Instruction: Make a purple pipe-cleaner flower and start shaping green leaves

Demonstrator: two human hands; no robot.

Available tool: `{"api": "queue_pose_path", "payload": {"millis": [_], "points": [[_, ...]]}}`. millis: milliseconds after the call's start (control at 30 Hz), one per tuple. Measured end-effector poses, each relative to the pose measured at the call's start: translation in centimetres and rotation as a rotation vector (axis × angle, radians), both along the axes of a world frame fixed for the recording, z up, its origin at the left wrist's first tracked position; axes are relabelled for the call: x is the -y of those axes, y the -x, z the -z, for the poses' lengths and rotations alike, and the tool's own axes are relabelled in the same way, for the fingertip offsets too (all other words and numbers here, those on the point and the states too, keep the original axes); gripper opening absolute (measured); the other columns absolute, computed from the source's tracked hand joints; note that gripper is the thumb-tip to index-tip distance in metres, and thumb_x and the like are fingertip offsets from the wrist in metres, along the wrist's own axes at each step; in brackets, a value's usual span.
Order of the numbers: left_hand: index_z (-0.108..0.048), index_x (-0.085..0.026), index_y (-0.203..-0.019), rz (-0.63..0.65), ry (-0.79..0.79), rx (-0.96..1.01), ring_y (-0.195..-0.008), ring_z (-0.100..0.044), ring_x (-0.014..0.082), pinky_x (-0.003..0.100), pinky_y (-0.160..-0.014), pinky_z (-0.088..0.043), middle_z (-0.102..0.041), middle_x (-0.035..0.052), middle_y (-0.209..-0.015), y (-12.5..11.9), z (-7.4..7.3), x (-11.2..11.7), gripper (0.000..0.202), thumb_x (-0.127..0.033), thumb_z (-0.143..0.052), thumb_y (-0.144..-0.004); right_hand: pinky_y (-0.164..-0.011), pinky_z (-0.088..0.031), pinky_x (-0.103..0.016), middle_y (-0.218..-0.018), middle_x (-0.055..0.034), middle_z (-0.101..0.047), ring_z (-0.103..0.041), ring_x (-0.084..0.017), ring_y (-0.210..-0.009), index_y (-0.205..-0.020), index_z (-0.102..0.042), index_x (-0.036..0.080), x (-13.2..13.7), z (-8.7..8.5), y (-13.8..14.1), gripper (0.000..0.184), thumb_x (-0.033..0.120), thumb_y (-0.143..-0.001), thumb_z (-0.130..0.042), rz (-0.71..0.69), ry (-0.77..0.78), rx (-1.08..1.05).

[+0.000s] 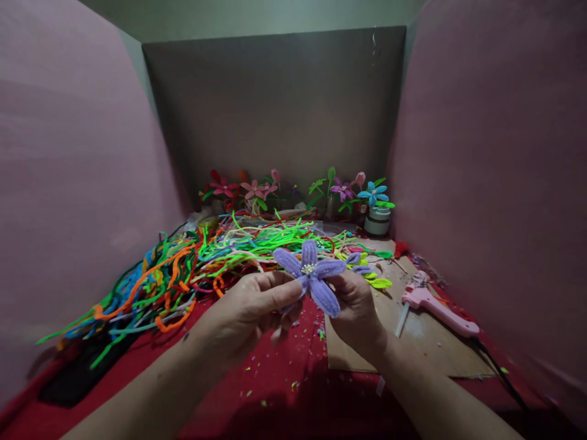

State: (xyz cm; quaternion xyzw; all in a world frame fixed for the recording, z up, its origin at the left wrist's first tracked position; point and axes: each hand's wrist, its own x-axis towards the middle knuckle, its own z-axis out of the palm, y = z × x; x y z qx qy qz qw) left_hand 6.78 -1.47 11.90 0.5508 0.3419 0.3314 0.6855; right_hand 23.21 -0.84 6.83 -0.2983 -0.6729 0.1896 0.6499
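A purple pipe-cleaner flower (324, 296) with several fuzzy petals and a pale beaded centre faces me, held up over the red cloth. My left hand (257, 305) pinches its lower left petal between thumb and fingers. Behind the petals on the right, my right hand (355, 308) is closed on the same flower, its fingertips partly hidden. Just beyond the right hand lie small purple and yellow-green looped pieces (376, 281) on a sheet of cardboard (426, 348).
A pink glue gun (440, 310) with a glue stick lies on the cardboard, its cord running right. Loose pipe cleaners (174, 275) heap up at left and centre. Finished flowers (252, 189) and a jar (377, 221) line the back. A dark flat object (77, 376) sits front left. Pink walls flank both sides.
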Motion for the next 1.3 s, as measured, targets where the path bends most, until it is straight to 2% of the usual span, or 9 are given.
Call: {"api": "queue_pose_path", "payload": {"millis": [233, 400, 533, 633, 733, 933, 1067, 1200, 1300], "points": [[-0.057, -0.012, -0.061, -0.036, -0.27, -0.224, -0.049, -0.037, 0.0061, 0.021, -0.049, -0.027, -0.048, -0.0033, -0.053, -0.4, 0.2, -1.0, 0.024, -0.031, -0.065, -0.074, -0.057, -0.041, -0.023, -0.056, 0.0028, -0.055, -0.047, -0.011, -0.055, -0.061, -0.064, 0.019, 0.2, -0.4, 0.6, 0.014, 0.013, -0.072, -0.058, -0.209, 0.189, -0.201], [-0.058, -0.015, -0.071, -0.148, -0.396, -0.322, -0.053, -0.045, 0.0093, 0.023, -0.05, -0.034, -0.053, -0.0014, -0.062, 0.0, 0.2, -1.2, 0.023, -0.037, -0.06, -0.078, -0.057, -0.042, -0.024, -0.056, 0.0032, -0.054, -0.046, -0.01, -0.055, -0.06, -0.062, 0.018, -0.2, -0.3, 0.5, 0.012, 0.015, -0.072, -0.06, -0.183, 0.217, -0.235], [-0.061, -0.021, -0.091, -0.568, -1.017, -0.437, -0.081, -0.056, 0.0159, 0.029, -0.07, -0.045, -0.06, 0.0026, -0.088, -0.2, -0.3, 0.8, 0.012, -0.028, -0.058, -0.081, -0.062, -0.044, -0.026, -0.068, 0.0005, -0.061, -0.053, -0.012, -0.064, -0.069, -0.065, 0.019, -0.3, 0.0, 0.5, 0.013, 0.011, -0.074, -0.056, -0.091, 0.154, -0.171], [-0.063, -0.024, -0.098, -0.591, -1.497, -0.539, -0.092, -0.053, 0.0179, 0.032, -0.08, -0.045, -0.061, 0.0033, -0.096, -1.1, -0.6, 1.9, 0.019, -0.017, -0.058, -0.081, -0.065, -0.045, -0.026, -0.072, -0.0005, -0.063, -0.055, -0.013, -0.067, -0.074, -0.065, 0.019, -0.1, 0.2, 0.6, 0.016, 0.009, -0.076, -0.053, -0.026, 0.08, -0.076], [-0.06, -0.023, -0.109, -0.52, -1.695, -0.656, -0.103, -0.049, 0.0219, 0.039, -0.088, -0.044, -0.06, 0.0067, -0.107, -2.0, -0.6, 1.4, 0.028, -0.021, -0.059, -0.081, -0.065, -0.045, -0.026, -0.071, -0.0003, -0.062, -0.055, -0.013, -0.067, -0.07, -0.062, 0.019, 0.1, 0.3, 0.6, 0.016, 0.009, -0.077, -0.052, 0.028, 0.034, -0.011], [-0.051, -0.012, -0.123, -0.421, -1.813, -0.839, -0.124, -0.036, 0.0294, 0.047, -0.1, -0.038, -0.048, 0.0165, -0.13, -2.3, 1.3, -0.5, 0.041, -0.024, -0.054, -0.084, -0.062, -0.044, -0.025, -0.071, -0.0008, -0.06, -0.052, -0.013, -0.064, -0.07, -0.059, 0.018, 0.2, 0.3, 0.6, 0.01, 0.013, -0.076, -0.054, 0.007, 0.073, -0.016], [-0.046, -0.013, -0.129, -0.395, -1.908, -0.842, -0.128, -0.032, 0.032, 0.052, -0.103, -0.033, -0.047, 0.0161, -0.134, -2.1, 2.4, -0.9, 0.047, -0.022, -0.056, -0.083, -0.058, -0.043, -0.025, -0.068, -0.0002, -0.059, -0.05, -0.013, -0.061, -0.069, -0.059, 0.017, 0.2, 0.3, 0.5, 0.012, 0.011, -0.073, -0.051, -0.014, 0.1, -0.026], [-0.047, -0.019, -0.128, -0.347, -1.804, -0.822, -0.128, -0.033, 0.0299, 0.05, -0.103, -0.033, -0.046, 0.0134, -0.135, -1.7, 1.0, -0.9, 0.045, -0.027, -0.054, -0.084, -0.059, -0.042, -0.025, -0.065, -0.0003, -0.058, -0.05, -0.013, -0.06, -0.065, -0.06, 0.017, 0.2, 0.1, 0.4, 0.012, 0.013, -0.074, -0.054, 0.011, 0.121, -0.048], [-0.037, -0.023, -0.136, -0.261, -1.553, -0.748, -0.128, -0.035, 0.0272, 0.047, -0.104, -0.032, -0.04, 0.0113, -0.14, -1.0, -0.8, -0.7, 0.055, -0.035, -0.052, -0.085, -0.063, -0.044, -0.027, -0.068, -0.001, -0.061, -0.053, -0.014, -0.065, -0.068, -0.064, 0.018, 0.1, -0.1, 0.4, 0.011, 0.014, -0.074, -0.055, -0.063, 0.171, -0.129]]}}
